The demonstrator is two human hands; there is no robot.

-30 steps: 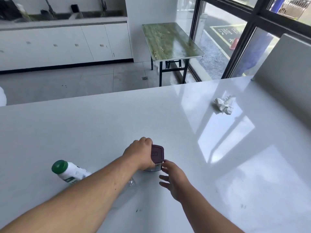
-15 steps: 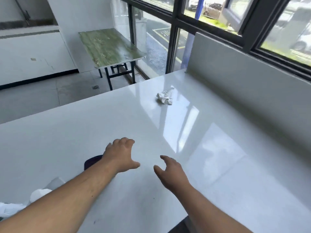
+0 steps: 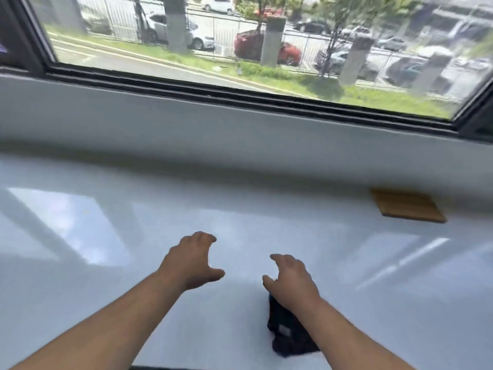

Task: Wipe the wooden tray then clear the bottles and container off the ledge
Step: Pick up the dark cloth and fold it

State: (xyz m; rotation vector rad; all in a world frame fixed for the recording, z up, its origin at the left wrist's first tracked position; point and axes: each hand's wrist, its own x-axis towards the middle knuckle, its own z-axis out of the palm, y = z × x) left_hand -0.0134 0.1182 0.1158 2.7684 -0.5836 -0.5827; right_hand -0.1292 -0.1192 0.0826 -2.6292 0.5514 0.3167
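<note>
**Wooden tray parked by the wall, both hands empty over the desk**

So the flat rectangular light-brown wooden tray (image 3: 408, 209) is lying flat on the glossy white desk (image 3: 106, 263), way over at the far right, tucked in close to the low white wall under the window. My guess is it sits back there to keep it out of the working area. Nothing is on it that I can see, and it's well apart from both hands.

No bottles or container in this view at all, so I can't say where they stand. The white ledge (image 3: 240, 116) below the black-framed window (image 3: 240, 88) looks bare along the stretch that shows.

Closer in there's a dark crumpled thing, maybe a black cloth (image 3: 288, 332), on the desk near the front edge. It's partly under the right wrist and too blurry to call for sure. If it is a cloth, it'd make sense as the wiping rag, kept right where the hand can drop onto it.

Hands: left hand (image 3: 193, 260) is stretched forward, palm down, hovering over bare desk with fingers (image 3: 205, 237) spread and slightly curled, thumb out to the side, holding nothing. Right hand (image 3: 290, 279) is also palm down, a bit nearer the body, fingers curled loosely downward, also empty, floating just above the dark thing. Both forearms come in from the bottom corners and angle toward each other.

Reads to me like a between-steps pose, with a grab for the dark cloth looking likeliest, or a reach toward the tray
</note>
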